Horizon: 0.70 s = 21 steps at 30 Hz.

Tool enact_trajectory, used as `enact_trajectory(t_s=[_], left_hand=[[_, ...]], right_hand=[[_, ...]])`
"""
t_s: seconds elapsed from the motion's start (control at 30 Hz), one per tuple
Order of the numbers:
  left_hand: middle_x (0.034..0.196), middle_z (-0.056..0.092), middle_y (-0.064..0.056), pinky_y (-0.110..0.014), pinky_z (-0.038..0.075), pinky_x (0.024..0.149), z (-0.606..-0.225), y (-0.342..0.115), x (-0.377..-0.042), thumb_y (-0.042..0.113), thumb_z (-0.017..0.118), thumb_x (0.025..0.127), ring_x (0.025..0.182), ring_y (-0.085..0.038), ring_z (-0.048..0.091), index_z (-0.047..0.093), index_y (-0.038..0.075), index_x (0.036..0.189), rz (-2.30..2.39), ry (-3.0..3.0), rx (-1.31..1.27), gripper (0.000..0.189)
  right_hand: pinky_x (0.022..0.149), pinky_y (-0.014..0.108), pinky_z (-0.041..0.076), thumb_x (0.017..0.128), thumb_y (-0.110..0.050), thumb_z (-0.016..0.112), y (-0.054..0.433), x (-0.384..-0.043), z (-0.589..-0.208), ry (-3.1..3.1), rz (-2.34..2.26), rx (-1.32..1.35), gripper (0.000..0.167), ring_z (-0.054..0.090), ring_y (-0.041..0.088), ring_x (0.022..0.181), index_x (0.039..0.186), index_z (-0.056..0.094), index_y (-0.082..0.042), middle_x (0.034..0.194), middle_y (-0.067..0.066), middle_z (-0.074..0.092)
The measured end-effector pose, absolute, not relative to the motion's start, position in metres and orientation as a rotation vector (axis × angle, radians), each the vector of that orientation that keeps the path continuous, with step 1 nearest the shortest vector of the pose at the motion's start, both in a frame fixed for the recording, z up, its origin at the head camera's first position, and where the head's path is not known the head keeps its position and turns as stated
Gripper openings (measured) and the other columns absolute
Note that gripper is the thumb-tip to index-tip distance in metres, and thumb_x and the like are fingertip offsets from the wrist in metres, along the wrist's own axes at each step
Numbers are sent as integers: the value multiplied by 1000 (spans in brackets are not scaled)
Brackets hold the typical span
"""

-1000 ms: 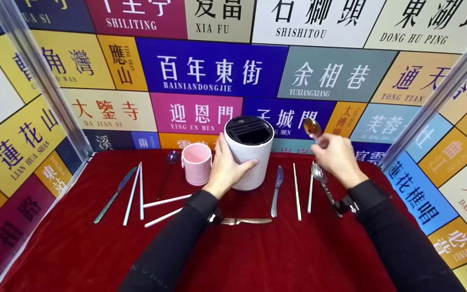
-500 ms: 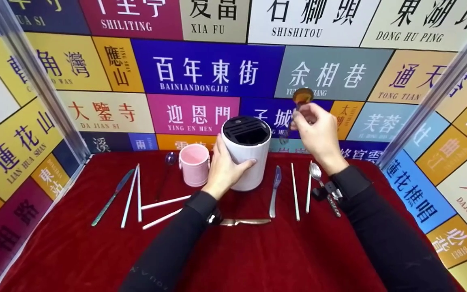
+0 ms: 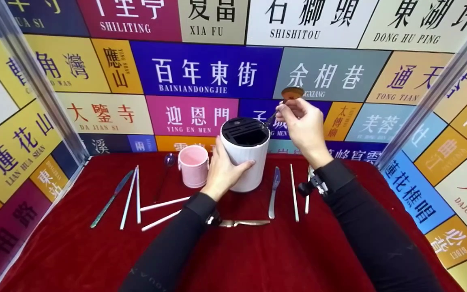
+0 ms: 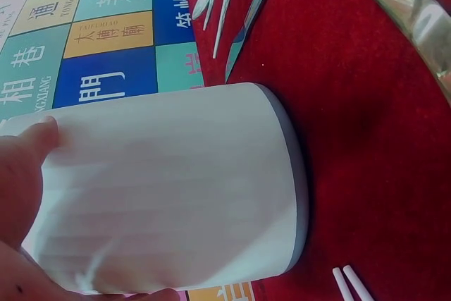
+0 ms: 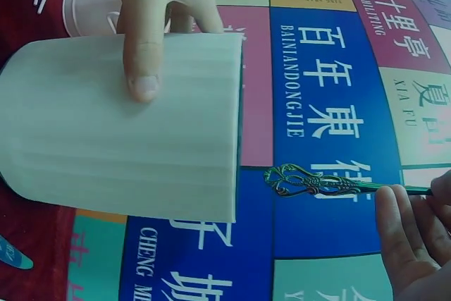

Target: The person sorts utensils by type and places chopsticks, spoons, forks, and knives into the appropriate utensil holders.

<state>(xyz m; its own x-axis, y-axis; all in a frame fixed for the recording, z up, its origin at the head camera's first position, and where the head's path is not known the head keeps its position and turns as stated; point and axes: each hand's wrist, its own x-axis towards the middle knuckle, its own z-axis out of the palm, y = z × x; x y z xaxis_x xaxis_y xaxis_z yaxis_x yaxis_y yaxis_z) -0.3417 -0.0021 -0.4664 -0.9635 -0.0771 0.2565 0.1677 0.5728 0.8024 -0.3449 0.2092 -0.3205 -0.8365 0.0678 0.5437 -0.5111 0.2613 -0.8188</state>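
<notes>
My left hand (image 3: 229,166) grips a white cylindrical utensil holder (image 3: 250,172), thumb in front and fingers along its left side. The black slotted top (image 3: 246,130) of the holder faces up. To its upper right, my right hand (image 3: 303,121) pinches a spoon (image 3: 292,93) with the bowl up and the handle slanting down. In the right wrist view the ornate openwork handle (image 5: 310,181) points at the holder's open end, a short way apart from it. A pink cup (image 3: 193,166) stands just left of my left hand.
On the red cloth (image 3: 233,259) lie table knives (image 3: 275,192), pale chopsticks (image 3: 294,192) and a dark spoon (image 3: 168,160). Another knife (image 3: 245,223) lies in front of the holder, near my left forearm. Printed sign panels (image 3: 207,69) stand close behind.
My right hand has carried the spoon leftward and up, from the right-hand cutlery to beside the holder's top. Its handle end now overlaps the rim in the head view. My left hand stays on the holder.
</notes>
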Motion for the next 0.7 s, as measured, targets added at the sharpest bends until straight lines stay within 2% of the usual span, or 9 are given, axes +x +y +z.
enact_trajectory(t_s=[0.37, 0.57, 0.7], left_hand=[[177, 32, -31, -63, 36, 132, -465, -2, -340, 61, 92, 83, 158, -47, 46, 9, 7, 177, -1361, -2545, -66, 137], [176, 34, -30, -61, 39, 130, -465, -2, -339, 59, 93, 83, 157, -46, 48, 9, 8, 177, -1359, -2545, -70, 136], [175, 36, -30, -62, 39, 130, -464, -1, -340, 58, 93, 83, 156, -46, 49, 10, 8, 177, -1356, -2533, -73, 135]], right_hand=[[82, 26, 67, 108, -9, 68, 201, -362, -344, -2157, 1653, 358, 25, 83, 31, 91, 122, 71, 11, 114, 32, 79], [84, 35, 69, 106, -10, 70, 200, -368, -355, -2195, 1651, 303, 23, 82, 34, 90, 119, 73, 9, 113, 33, 79], [84, 36, 69, 107, -11, 70, 201, -370, -359, -2215, 1660, 301, 25, 82, 33, 90, 121, 73, 10, 113, 32, 79]])
